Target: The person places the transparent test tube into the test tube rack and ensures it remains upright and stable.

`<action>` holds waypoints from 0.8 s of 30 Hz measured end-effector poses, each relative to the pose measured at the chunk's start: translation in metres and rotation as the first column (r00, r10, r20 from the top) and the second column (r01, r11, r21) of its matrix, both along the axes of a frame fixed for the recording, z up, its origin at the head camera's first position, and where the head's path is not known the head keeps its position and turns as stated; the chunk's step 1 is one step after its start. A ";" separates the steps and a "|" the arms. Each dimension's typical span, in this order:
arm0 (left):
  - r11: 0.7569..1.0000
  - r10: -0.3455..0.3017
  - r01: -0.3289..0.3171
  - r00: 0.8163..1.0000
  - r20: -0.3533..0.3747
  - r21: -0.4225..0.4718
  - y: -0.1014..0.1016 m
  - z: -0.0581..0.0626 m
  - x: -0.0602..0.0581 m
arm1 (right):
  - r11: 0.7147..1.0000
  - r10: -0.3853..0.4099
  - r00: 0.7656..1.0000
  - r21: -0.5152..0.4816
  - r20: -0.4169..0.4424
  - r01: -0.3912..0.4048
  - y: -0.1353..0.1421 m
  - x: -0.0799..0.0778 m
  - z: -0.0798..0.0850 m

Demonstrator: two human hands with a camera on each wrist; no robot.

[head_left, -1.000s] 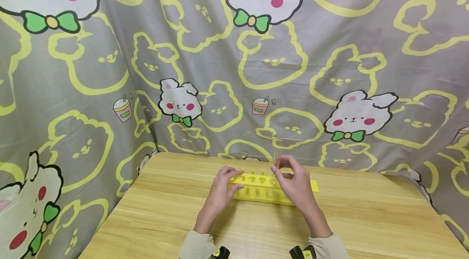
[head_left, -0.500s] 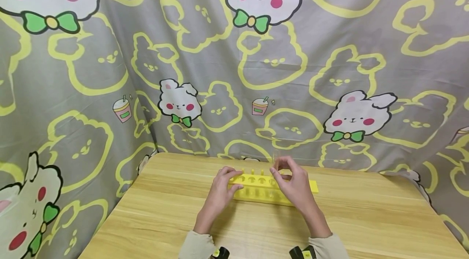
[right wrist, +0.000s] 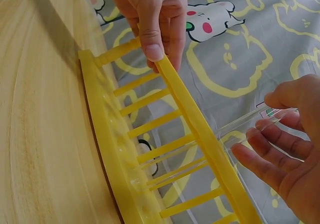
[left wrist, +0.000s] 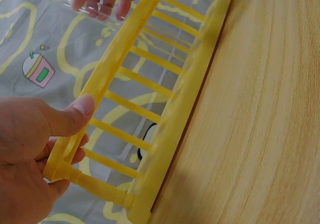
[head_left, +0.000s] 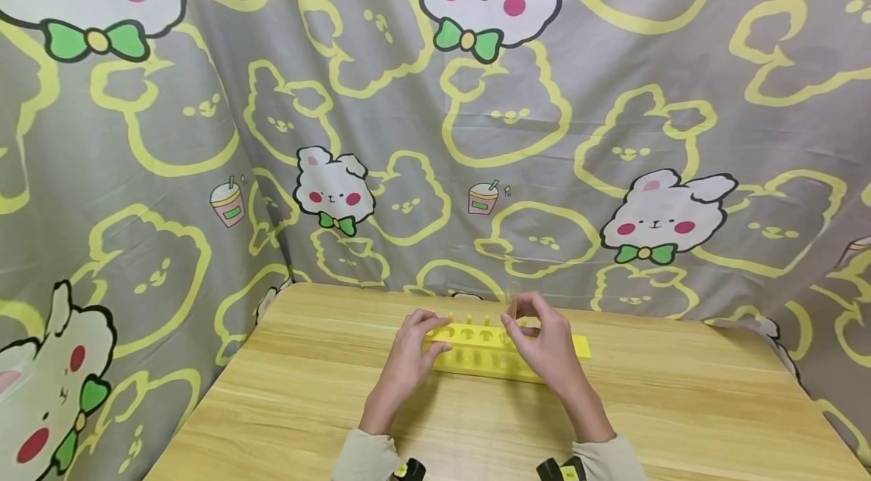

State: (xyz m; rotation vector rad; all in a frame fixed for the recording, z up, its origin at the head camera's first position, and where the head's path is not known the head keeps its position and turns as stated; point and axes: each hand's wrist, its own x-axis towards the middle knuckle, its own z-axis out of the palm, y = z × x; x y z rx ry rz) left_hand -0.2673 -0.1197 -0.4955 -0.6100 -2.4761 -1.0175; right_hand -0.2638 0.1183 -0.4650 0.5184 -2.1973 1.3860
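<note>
A yellow test tube rack (head_left: pixel 469 371) stands on the table, with a row of round holes along its upper bar. At its left end my left hand (head_left: pixel 410 352) grips that bar, thumb on the near side and fingers behind, as the left wrist view shows. My right hand (head_left: pixel 550 345) is over the right half of the rack. It pinches a clear test tube (right wrist: pixel 241 125) between thumb and fingertips. The tube passes down through a hole in the upper bar, and its lower end shows close to the rack's base (right wrist: pixel 102 134). Its top rises above my right fingers.
Short yellow pegs (head_left: pixel 469 320) stick up along the rack's back side. The wooden table (head_left: pixel 306 390) extends around the rack. Behind and to the left hangs a grey curtain (head_left: pixel 408 118) with rabbit prints. Dark wrist devices (head_left: pixel 412 469) sit at both cuffs.
The test tube's top and my right fingers are slightly lower than before. My left hand and the rack have stayed in place.
</note>
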 end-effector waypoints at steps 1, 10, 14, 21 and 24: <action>1.000 -0.001 0.001 1.000 0.002 -0.001 0.000 0.000 0.000 | 1.000 0.003 1.000 -0.003 0.001 -0.003 0.000 0.000 0.000; 1.000 0.000 0.000 1.000 -0.013 -0.004 0.001 -0.001 -0.001 | 1.000 0.009 1.000 0.000 0.018 -0.009 0.002 0.001 -0.001; 1.000 0.002 -0.002 1.000 -0.001 0.001 0.000 -0.002 0.001 | 1.000 0.015 1.000 0.000 0.026 -0.015 0.002 0.001 -0.002; 1.000 -0.003 0.003 1.000 -0.008 -0.005 0.001 -0.002 0.001 | 1.000 0.002 1.000 -0.001 0.031 -0.002 0.002 0.001 -0.003; 1.000 -0.003 0.003 1.000 -0.016 -0.010 0.000 -0.001 0.000 | 1.000 0.001 1.000 -0.006 0.024 -0.001 0.001 0.001 -0.001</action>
